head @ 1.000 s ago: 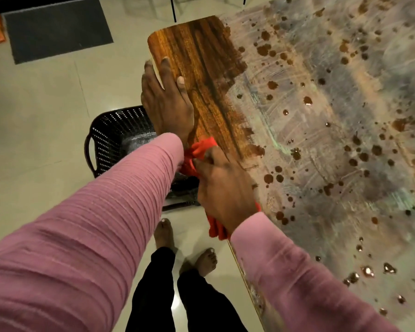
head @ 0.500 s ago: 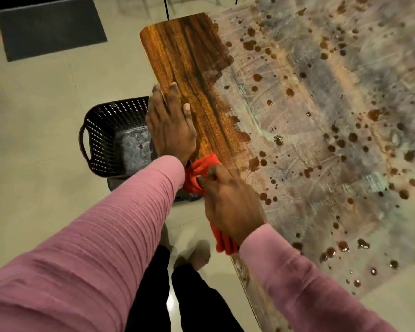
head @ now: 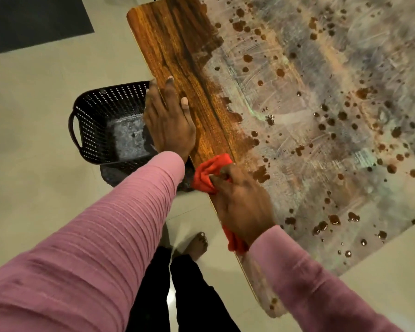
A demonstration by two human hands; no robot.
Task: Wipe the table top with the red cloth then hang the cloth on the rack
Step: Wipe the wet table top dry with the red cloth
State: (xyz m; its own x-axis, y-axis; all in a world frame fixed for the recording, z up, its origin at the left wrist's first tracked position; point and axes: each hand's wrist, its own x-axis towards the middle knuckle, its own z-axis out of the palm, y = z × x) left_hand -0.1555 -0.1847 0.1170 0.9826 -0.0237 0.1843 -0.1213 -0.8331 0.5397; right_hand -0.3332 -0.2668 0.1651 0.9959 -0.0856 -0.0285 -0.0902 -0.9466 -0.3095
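1. The table top [head: 177, 44] shows bare wood only in a strip along its left edge; pale film and brown spots cover the rest, so wiping looks far from done
2. A black basket [head: 106, 121] sits on the floor just beside that edge, probably to catch the wiped-off mess
3. The left hand [head: 168, 123] lies flat, fingers extended, on the left edge, seemingly bracing
4. The right hand [head: 242, 202] is clenched around the red cloth [head: 209, 173], pressing it down at the left edge

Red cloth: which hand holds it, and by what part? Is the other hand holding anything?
The right hand grips the red cloth bunched around its middle, both ends sticking out. The left hand holds nothing; it lies flat on the table top.
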